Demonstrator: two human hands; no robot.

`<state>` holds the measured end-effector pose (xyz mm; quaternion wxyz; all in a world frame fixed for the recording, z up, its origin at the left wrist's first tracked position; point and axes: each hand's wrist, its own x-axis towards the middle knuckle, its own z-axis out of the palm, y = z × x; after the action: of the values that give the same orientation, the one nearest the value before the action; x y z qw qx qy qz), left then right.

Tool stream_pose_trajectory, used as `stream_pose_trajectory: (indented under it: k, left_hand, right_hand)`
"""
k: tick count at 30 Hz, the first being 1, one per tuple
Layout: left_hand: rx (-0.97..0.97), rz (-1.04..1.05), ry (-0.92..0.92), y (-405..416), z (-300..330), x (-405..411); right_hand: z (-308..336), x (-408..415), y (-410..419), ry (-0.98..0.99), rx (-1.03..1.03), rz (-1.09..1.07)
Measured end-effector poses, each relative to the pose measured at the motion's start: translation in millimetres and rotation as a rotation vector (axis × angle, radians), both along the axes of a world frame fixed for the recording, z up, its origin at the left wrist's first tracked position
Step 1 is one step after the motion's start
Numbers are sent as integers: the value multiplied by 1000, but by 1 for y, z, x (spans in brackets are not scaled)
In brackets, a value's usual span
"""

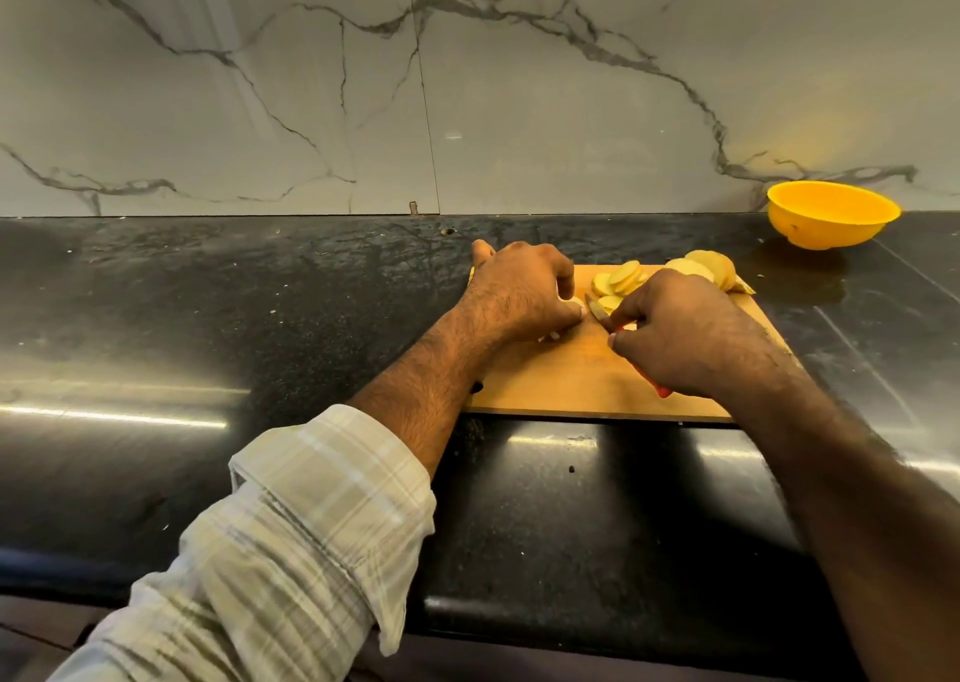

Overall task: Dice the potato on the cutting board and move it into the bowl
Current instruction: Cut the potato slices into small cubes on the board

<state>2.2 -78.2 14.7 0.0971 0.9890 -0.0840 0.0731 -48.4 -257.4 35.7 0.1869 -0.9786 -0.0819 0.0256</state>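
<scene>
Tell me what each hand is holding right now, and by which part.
The right hand grips a knife by its red handle, blade pointing toward the left hand. The left hand's curled fingers press down on a pale potato piece on the cutting board, mostly hidden beneath them.

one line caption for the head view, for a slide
Right hand holds a knife beside the left hand over potato slices on the cutting board.

Wall: I see a pale grey marble-look backsplash point(260, 84) with dark veins and one vertical seam.
Counter: glossy speckled black stone countertop point(208, 318), rounded front edge.
Light: I see bright streaks reflected near its left edge.
</scene>
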Motion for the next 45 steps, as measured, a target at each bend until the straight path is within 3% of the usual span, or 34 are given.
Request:
stream_pose_trajectory:
  k: [11, 16, 25, 35, 45]
  left_hand:
    - [58, -34, -30, 5, 0, 3]
    - [-127, -22, 7, 16, -9, 10]
    - [-188, -59, 19, 12, -9, 15]
    - [-41, -158, 65, 11, -2, 12]
    - [-50, -165, 63, 12, -5, 14]
  right_hand:
    - [-3, 1, 9, 8, -103, -32]
    - [-3, -4, 12, 1, -106, 16]
    - [-2, -4, 13, -47, -120, -3]
    - [-7, -5, 30, -79, -226, 19]
    - [1, -5, 31, -58, -272, 66]
